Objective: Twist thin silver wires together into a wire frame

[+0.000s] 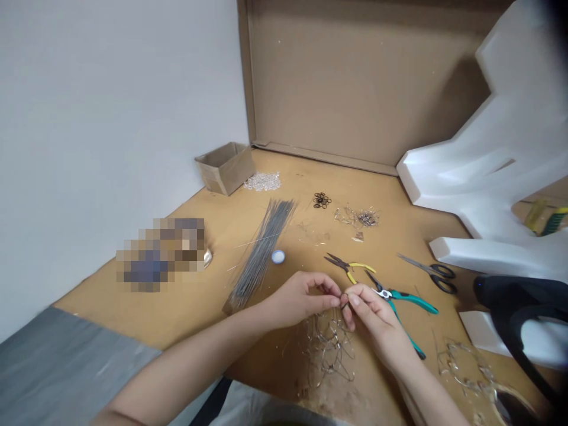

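Observation:
My left hand (313, 299) and my right hand (375, 312) meet over the front of the table, thumbs and fingers pinched together. Between their fingertips is a small dark ring (345, 300), partly hidden by the fingers. Just below lies or hangs a tangle of bent wire pieces (331, 349); whether it is joined to the ring I cannot tell. Close behind my right hand are green-handled pliers (402, 296) and yellow-handled long-nose pliers (348, 266). A small round white lid or dish with a blue rim (278, 257) sits beyond my left hand.
A bundle of straight grey wires (261, 254) lies left of centre. Farther back are a cardboard box (226, 171), clear small pieces (263, 181), black rings (322, 200) and bent wires (366, 218). Scissors (432, 272) and white foam packing (448, 177) are at right.

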### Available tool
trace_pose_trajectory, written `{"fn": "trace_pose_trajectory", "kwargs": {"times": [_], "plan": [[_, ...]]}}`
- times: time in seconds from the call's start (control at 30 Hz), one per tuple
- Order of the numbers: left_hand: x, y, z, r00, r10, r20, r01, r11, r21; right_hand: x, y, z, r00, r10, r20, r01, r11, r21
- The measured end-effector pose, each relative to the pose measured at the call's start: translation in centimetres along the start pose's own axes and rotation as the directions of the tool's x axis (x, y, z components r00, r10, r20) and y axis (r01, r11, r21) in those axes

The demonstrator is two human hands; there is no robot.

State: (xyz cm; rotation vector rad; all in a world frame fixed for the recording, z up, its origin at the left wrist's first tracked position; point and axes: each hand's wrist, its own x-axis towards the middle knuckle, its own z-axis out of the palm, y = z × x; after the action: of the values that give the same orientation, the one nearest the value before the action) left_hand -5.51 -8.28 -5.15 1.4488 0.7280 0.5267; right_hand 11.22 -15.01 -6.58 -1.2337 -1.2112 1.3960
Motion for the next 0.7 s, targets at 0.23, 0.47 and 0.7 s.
{"fn": "trace_pose_trajectory", "kwargs": {"times": [0.23, 0.47, 0.7], "plan": [[0.2, -0.2, 0.4, 0.998, -0.045, 0.033, 0.050, 0.987, -0.154, 0.0, 0.1, -0.2, 1.000, 0.000, 0.004, 0.000, 1.000, -0.001], [0.8, -1.9, 1.2, 0.992, -0.096, 0.077, 0.121, 0.894, -0.432, 0.1, 0.0, 0.4, 1.000, 0.014, -0.026, -0.014, 1.000, -0.005], [0.5, -1.1, 0.5, 0.998, -0.061, -0.005, 0.060, 0.988, -0.142, -0.3, 0.3, 0.3, 0.999, 0.039, 0.017, -0.039, 0.999, 0.006]]}}
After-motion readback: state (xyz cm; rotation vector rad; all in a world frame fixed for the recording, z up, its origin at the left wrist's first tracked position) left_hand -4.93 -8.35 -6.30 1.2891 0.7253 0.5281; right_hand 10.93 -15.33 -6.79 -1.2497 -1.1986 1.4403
